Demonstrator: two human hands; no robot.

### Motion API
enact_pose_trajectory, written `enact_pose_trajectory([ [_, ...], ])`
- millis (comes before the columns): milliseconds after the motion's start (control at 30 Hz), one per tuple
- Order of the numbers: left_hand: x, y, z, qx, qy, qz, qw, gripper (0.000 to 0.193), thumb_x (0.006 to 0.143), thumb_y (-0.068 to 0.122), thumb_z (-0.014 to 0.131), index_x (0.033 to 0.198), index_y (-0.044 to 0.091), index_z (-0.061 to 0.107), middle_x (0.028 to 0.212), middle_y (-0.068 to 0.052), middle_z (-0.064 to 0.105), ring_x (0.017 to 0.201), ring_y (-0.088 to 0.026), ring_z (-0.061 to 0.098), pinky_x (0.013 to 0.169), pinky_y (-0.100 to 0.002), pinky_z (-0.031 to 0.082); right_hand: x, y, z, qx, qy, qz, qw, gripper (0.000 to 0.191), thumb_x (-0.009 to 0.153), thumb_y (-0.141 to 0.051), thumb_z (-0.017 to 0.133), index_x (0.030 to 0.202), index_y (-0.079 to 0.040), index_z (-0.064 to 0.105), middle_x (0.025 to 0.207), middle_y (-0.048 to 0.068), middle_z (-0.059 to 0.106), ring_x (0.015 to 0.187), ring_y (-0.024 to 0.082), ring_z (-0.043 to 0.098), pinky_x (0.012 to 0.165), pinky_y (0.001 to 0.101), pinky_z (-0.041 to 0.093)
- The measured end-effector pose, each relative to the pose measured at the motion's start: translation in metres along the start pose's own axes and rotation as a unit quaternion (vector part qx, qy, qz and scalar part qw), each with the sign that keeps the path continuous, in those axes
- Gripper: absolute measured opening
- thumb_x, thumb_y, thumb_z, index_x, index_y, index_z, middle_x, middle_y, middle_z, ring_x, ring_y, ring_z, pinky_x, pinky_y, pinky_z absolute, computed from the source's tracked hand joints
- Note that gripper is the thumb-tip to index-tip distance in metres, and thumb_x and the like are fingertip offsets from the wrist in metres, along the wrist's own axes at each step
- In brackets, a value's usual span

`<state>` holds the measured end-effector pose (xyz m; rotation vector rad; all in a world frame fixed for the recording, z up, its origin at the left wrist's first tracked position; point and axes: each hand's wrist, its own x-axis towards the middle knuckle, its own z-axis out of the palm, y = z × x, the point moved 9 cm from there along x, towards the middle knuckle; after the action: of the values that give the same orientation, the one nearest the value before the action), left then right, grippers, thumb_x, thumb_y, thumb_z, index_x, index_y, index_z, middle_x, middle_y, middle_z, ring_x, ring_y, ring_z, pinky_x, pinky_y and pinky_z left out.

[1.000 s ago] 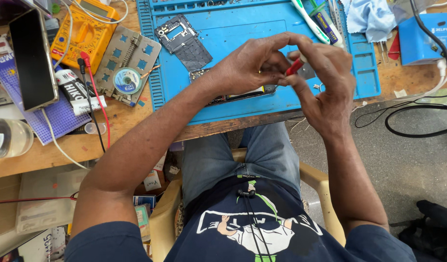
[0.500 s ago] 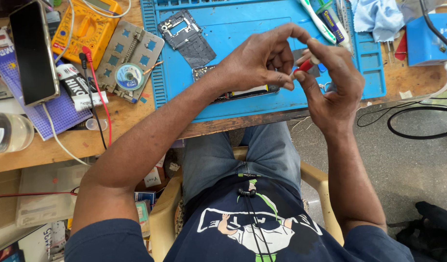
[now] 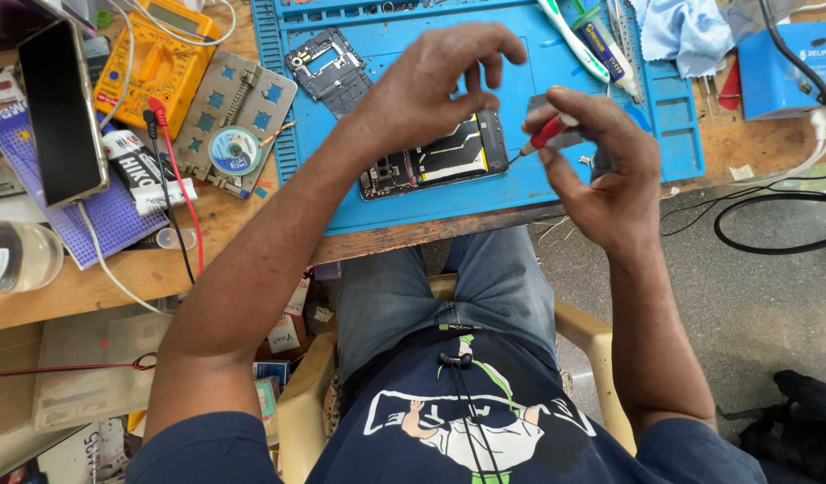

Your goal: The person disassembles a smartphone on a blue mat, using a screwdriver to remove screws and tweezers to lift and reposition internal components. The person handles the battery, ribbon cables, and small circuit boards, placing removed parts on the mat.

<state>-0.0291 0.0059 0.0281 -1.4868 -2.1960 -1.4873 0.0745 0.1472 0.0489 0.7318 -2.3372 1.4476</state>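
the right hand [image 3: 601, 170] pinches a red-handled screwdriver [image 3: 543, 136] between thumb and forefingers, its thin tip angled down toward the right end of the opened phone [image 3: 435, 166]. the left hand [image 3: 431, 90] hovers just above the phone with fingers spread and curled, holding nothing; whether the fingertips touch the phone cannot be told from this view.

the opened phone lies flat, back cover off, near the front edge of the blue work mat [image 3: 386, 206]. its board and a yellow-trimmed inner plate face up.

procedure notes for the step in hand, as a judgement from this view:
- steady the phone with the left hand before the tip engages, so that the phone does not slide on the mat.
- bring the tip straight into the screw head, not at a slant; a slanted tip is likely to slip and scratch the board.
- keep the pinch light and turn with the fingertips only.
- lift any freed screw over the mat, not over the desk [image 3: 251, 233] edge just in front of the phone, where it could drop to the floor.

a removed black frame piece [image 3: 328, 70] lies on the mat behind and left of the phone. further left of the phone, off the mat, sit a grey metal holder plate [image 3: 238, 116] carrying a small wire spool [image 3: 233, 148], a yellow multimeter [image 3: 166, 63] and a second phone [image 3: 61, 112] with a dark screen. behind and right of the phone lie a toothbrush [image 3: 570, 40] and a blue cloth [image 3: 686, 31].
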Motion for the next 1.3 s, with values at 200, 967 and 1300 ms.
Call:
enact_pose_trajectory([
  [200,0.0,-0.003,-0.017,0.046,0.05,0.005,0.998,0.031,0.091,-0.002,0.082,0.114,0.006,0.063,0.094,-0.005,0.065,0.08,-0.015,0.068,0.068,-0.032,0.057,-0.002,0.006,0.0,-0.013,0.022,0.019,1.0,0.062,0.093,0.016,0.074,0.147,-0.005,0.052,0.124,0.012,0.064,0.112,0.018,0.068,0.096,0.0298,0.058],
  [967,-0.004,0.006,0.006,0.07,-0.025,0.014,0.997,0.014,0.092,0.003,0.078,0.1,0.006,0.067,0.097,-0.005,0.069,0.086,-0.021,0.07,0.071,-0.037,0.056,-0.001,-0.004,0.005,-0.077,0.01,-0.028,0.997,0.067,0.093,0.015,0.074,0.151,-0.008,0.05,0.123,0.015,0.067,0.113,0.022,0.071,0.095,0.0311,0.061],
  [1300,-0.006,-0.004,0.04,0.04,-0.15,-0.121,0.98,0.013,0.082,0.011,0.081,0.094,0.011,0.076,0.089,-0.003,0.069,0.076,-0.016,0.07,0.066,-0.035,0.057,-0.013,0.023,-0.009,0.04,0.072,0.005,0.997,0.067,0.112,0.018,0.068,0.162,-0.012,0.034,0.125,0.015,0.067,0.119,0.024,0.072,0.096,0.0319,0.065],
])
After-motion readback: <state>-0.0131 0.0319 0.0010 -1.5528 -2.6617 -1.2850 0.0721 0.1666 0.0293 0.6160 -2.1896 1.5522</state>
